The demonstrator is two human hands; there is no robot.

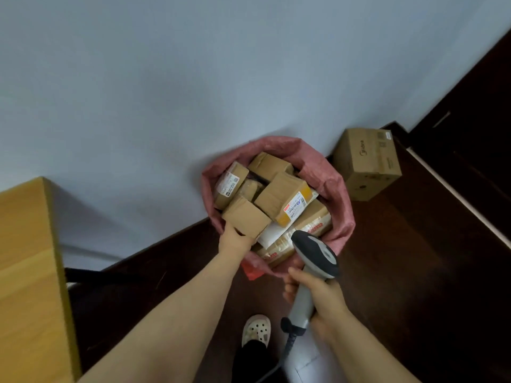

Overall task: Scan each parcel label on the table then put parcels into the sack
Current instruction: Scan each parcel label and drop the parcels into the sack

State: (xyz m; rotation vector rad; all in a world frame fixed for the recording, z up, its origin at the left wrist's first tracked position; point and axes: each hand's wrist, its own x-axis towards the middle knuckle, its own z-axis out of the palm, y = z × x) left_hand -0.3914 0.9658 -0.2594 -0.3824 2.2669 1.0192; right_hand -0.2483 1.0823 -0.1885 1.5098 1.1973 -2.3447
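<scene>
A pink woven sack stands open on the dark floor against the wall, filled with several brown cardboard parcels. My left hand reaches into its near left side and holds a small plain cardboard parcel from below; its fingers are hidden under the box. A parcel with a yellow-edged label lies in the middle of the sack. My right hand grips the handle of a grey barcode scanner, whose head hangs over the sack's near rim.
A wooden table fills the left edge. A large cardboard box sits on the floor right of the sack. My foot in a white clog stands below, beside the scanner's cable. Dark skirting and a door run along the right.
</scene>
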